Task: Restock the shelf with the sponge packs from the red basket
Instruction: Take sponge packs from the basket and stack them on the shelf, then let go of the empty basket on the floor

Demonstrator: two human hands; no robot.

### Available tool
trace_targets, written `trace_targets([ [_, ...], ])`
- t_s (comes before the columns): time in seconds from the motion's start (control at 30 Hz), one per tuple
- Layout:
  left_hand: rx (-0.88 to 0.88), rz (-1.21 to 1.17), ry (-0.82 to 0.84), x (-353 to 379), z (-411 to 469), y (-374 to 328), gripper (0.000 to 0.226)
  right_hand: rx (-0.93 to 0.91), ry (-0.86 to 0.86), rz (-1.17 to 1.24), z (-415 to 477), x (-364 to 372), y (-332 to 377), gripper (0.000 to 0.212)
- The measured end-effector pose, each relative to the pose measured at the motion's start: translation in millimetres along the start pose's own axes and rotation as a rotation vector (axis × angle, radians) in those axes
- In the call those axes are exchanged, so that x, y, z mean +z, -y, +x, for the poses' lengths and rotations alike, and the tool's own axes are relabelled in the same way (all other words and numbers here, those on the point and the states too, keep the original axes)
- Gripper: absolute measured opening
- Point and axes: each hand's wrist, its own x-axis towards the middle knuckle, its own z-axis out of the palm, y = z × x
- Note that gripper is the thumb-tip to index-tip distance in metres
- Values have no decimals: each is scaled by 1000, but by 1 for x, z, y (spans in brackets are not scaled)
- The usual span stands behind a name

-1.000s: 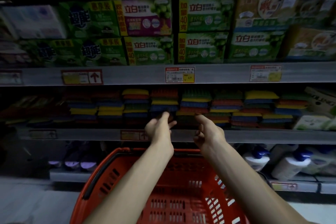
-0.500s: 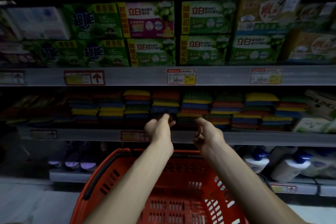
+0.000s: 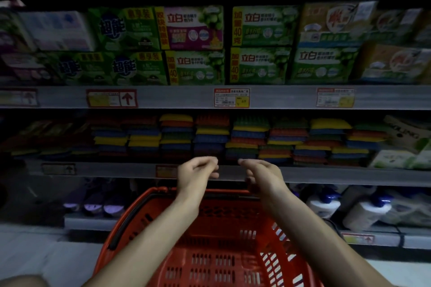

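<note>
The stacked sponge packs (image 3: pixel 211 135), flat multicoloured pads in yellow, red, blue and green layers, sit in a row of columns on the grey metal middle shelf (image 3: pixel 326 176), running from the dim left end to the right. No pack is visible in the red slotted plastic basket (image 3: pixel 224 251) below; the part of its floor in view is bare, though the near end is cut off by the frame.

The left hand (image 3: pixel 196 176) hangs just in front of the shelf lip, fingers curled loosely inward, holding nothing. The right hand (image 3: pixel 262 176) is beside it, slightly apart, fingers half-bent and relaxed, also holding nothing. Both are near the foot of the central columns, and neither touches a pack.

Above, green and purple printed cartons (image 3: pixel 193 46) fill the upper shelf. White bottles with blue caps (image 3: pixel 363 212) stand on the lower shelf at right.

Assessment: restocking appears at or near its end, since no stock shows in the basket.

Risks: the central columns are uneven in height and their layers overhang one another, so a knuckle brushing the front edge could slide a pack off the lip. Low light on the left of the shelf may hide gaps or crooked stacks. The basket rim lies directly under both forearms and could snag a wrist dropping quickly.
</note>
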Motion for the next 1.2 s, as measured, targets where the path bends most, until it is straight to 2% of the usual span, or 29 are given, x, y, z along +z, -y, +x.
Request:
trace_targets([
  [0.13, 196, 243, 143, -33, -20, 14, 7, -156, 86, -215, -22, -6, -7, 16],
  [0.23, 270, 452, 250, -58, -32, 31, 15, -275, 115, -413, -35, -11, -19, 15],
  [0.33, 370, 586, 231, -82, -40, 51, 23, -440, 90, -737, -43, -19, -37, 17],
  [0.47, 514, 1079, 185, -98, -52, 60, 51, -650, 52, -1185, -54, -28, -51, 38],
  [0.6, 545, 1274, 203, -103, -63, 47, 75, -716, 44, -1479, -68, -30, -57, 60],
  [0.7, 517, 1409, 216, -110, -77, 41, 82, -684, 53, -1519, -84, -31, -57, 78],
  [0.8, 525, 1430, 191, -117, -100, 37, 88, -667, 64, -1514, -107, -31, -55, 94],
  [1.2, 490, 1344, 153, -141, -232, 43, 92, -663, -57, -1466, -215, -71, -78, 105],
])
